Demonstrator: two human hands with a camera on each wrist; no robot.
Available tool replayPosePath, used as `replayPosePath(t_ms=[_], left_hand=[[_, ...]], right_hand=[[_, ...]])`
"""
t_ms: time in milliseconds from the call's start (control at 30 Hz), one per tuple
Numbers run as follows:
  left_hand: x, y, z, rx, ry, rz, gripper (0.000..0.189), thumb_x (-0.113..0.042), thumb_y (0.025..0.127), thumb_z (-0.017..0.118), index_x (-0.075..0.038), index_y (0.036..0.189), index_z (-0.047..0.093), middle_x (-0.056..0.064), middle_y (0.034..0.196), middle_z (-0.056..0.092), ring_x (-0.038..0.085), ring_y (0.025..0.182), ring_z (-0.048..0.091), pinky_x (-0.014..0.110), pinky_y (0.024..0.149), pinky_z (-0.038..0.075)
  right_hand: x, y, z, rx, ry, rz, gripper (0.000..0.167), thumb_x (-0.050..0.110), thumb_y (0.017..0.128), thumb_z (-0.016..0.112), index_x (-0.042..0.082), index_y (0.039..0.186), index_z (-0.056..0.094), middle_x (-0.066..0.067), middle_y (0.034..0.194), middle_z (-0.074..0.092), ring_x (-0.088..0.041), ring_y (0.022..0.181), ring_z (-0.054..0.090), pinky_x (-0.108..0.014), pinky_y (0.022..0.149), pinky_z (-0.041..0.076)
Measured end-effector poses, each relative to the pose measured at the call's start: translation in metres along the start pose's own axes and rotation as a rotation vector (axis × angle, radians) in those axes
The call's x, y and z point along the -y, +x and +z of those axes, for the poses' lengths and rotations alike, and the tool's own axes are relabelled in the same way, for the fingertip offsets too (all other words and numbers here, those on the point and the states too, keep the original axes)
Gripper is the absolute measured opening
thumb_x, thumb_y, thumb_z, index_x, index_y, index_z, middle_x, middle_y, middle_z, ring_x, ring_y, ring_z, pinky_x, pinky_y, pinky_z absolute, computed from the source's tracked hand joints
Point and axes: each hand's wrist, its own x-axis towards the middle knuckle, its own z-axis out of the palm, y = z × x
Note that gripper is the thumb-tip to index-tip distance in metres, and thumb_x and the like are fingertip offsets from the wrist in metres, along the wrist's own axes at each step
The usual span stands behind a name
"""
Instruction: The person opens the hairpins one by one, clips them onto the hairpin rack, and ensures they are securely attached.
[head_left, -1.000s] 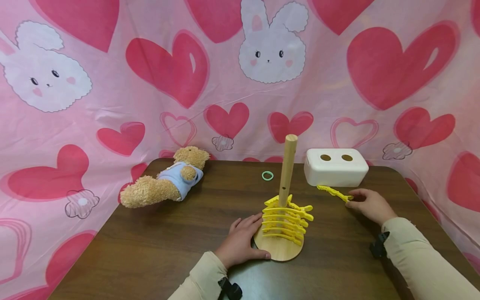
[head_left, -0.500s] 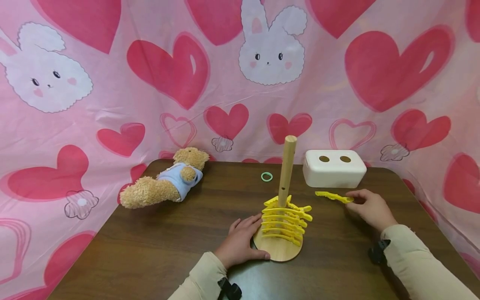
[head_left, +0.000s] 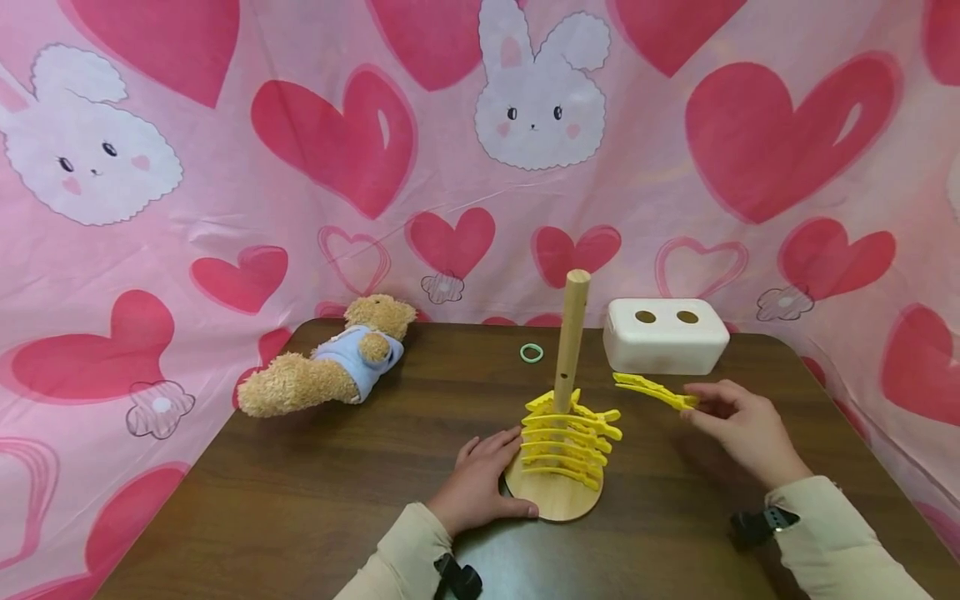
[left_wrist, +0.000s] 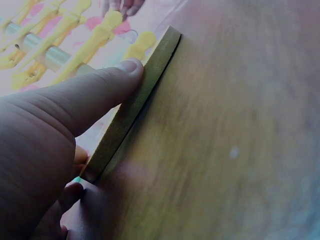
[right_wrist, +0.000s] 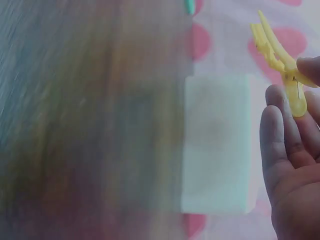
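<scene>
A yellow alligator hair clip [head_left: 652, 390] is pinched by its tail end in my right hand [head_left: 750, 429], above the table and right of the stand. In the right wrist view its jaws stand apart, with thumb and fingertips at the handle [right_wrist: 297, 102]. My left hand [head_left: 480, 485] holds the round base [head_left: 557, 507] of a wooden stand, thumb [left_wrist: 131, 67] against the rim and fingers around the left side. Several more yellow hair clips [head_left: 564, 450] sit stacked around the lower part of the upright wooden post [head_left: 573, 333].
A white box [head_left: 666, 342] with two round holes on top stands behind the right hand. A small green ring [head_left: 532, 353] lies behind the post. At the back left a teddy bear [head_left: 348, 358] in a blue shirt lies on the brown table [head_left: 300, 500].
My right hand has lifted the clip off the table area by the white box and shifted it slightly left; the clip's jaws have spread. The left hand has stayed on the base.
</scene>
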Motion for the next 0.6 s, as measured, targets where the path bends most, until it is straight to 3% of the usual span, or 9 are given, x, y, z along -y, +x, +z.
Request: replayPosePath(t_ms=[233, 600], left_hand=[[0.001, 0.000, 0.000, 0.001, 0.010, -0.006, 0.101, -0.068, 0.076, 0.076, -0.018, 0.156, 0.039, -0.004, 0.163, 0.031, 0.021, 0.148, 0.029, 0.058, 0.119, 0.012], [0.001, 0.000, 0.000, -0.003, 0.023, 0.001, 0.101, -0.068, 0.076, 0.075, -0.018, 0.156, 0.039, -0.004, 0.163, 0.031, 0.021, 0.148, 0.030, 0.058, 0.119, 0.012]], right_hand=[[0.025, -0.007, -0.003, -0.037, 0.040, -0.067, 0.036, 0.015, 0.083, 0.084, 0.004, 0.115, 0.071, -0.011, 0.096, 0.072, -0.002, 0.076, 0.063, -0.018, 0.063, 0.054], [0.061, -0.018, -0.011, -0.055, 0.088, -0.145, 0.033, 0.009, 0.079, 0.086, 0.006, 0.110, 0.075, 0.002, 0.089, 0.071, -0.004, 0.075, 0.064, -0.017, 0.061, 0.053]])
